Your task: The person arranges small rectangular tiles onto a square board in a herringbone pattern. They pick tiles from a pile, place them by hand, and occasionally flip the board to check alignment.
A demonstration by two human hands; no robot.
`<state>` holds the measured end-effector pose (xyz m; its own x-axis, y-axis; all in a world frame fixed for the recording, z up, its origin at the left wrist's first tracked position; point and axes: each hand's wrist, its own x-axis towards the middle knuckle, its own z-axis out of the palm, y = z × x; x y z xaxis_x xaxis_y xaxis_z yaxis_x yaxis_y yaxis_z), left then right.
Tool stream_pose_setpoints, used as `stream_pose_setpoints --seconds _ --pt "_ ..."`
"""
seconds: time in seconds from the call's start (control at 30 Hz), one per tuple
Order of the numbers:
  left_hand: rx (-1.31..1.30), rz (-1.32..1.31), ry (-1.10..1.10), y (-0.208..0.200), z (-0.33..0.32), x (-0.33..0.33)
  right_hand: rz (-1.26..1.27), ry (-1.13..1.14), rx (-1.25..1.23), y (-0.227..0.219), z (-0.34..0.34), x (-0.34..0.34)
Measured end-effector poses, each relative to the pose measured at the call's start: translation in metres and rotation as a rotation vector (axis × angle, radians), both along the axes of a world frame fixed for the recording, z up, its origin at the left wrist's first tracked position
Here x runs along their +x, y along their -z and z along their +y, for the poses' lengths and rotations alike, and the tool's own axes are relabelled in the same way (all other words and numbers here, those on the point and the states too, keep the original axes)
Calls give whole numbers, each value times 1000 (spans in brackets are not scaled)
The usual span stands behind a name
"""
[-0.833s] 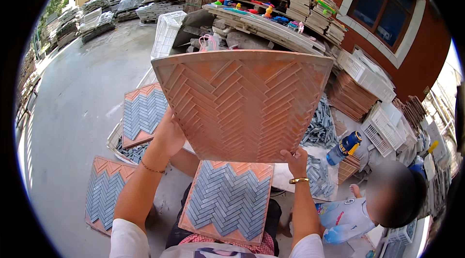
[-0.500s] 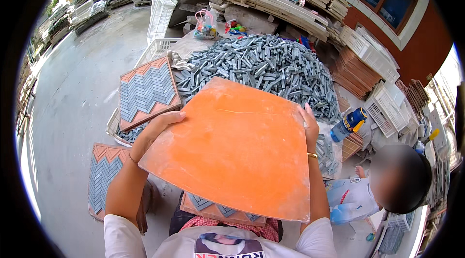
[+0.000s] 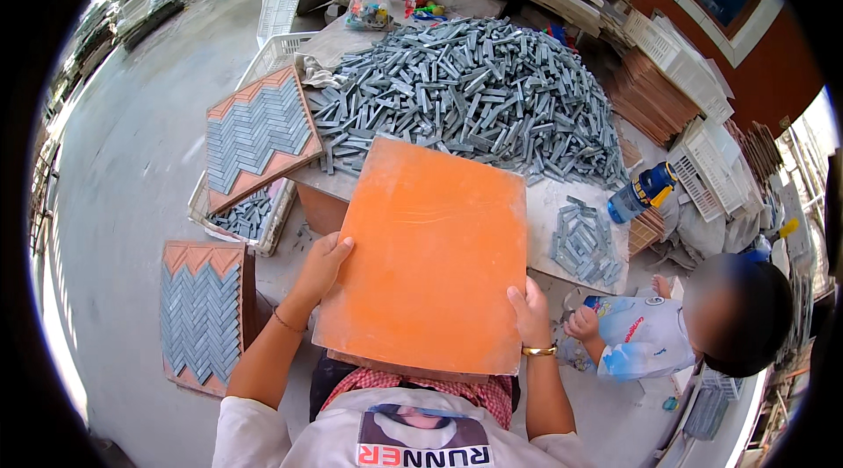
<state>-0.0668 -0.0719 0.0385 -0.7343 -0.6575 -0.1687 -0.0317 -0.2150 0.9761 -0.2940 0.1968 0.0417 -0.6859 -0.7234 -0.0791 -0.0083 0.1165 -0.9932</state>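
A flat orange board (image 3: 430,257) lies between my hands, low over my lap. My left hand (image 3: 325,270) grips its left edge, thumb on the top face. Holding the right edge, my right hand (image 3: 530,314) also has its thumb on top; the undersides of both grips are hidden. A thin brown edge shows beneath the board's near side. Left of the board, a herringbone panel of grey strips in a terracotta-coloured frame (image 3: 263,136) rests tilted. Another such panel (image 3: 202,310) tops a stack nearer me.
Loose grey strips (image 3: 474,99) are heaped on the worktable beyond the board. A white crate (image 3: 285,213) of strips stands at left. A blue bottle (image 3: 641,193) stands at right, near a small person (image 3: 645,336) beside me. Brown boards (image 3: 654,104) are stacked farther back.
The orange board has come down and closer to my body, turning squarer to me. It now covers the patterned panel that showed on my lap. Both hands keep hold of it.
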Motion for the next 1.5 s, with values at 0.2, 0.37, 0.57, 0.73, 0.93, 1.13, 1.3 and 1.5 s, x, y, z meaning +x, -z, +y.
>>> stream_pose_setpoints --seconds 0.2,0.37,0.57,0.73,0.93,1.13,1.3,1.5 --pt "-177 -323 -41 33 31 28 53 46 79 24 23 34" --pt "-252 -382 -35 26 34 23 104 57 111 32 22 34" --pt "-468 -486 -38 60 13 13 257 60 175 39 10 18" --pt "-841 -680 23 61 6 13 564 -6 478 45 1 10" --pt "-982 -828 75 66 1 14 735 -90 697 42 -2 3" --pt "-996 -873 71 57 10 10 834 -107 848 34 -2 5" --pt "-983 -923 105 43 20 11 920 -90 868 39 9 8" --pt "-938 -901 92 50 20 17 914 -110 851 36 6 7"
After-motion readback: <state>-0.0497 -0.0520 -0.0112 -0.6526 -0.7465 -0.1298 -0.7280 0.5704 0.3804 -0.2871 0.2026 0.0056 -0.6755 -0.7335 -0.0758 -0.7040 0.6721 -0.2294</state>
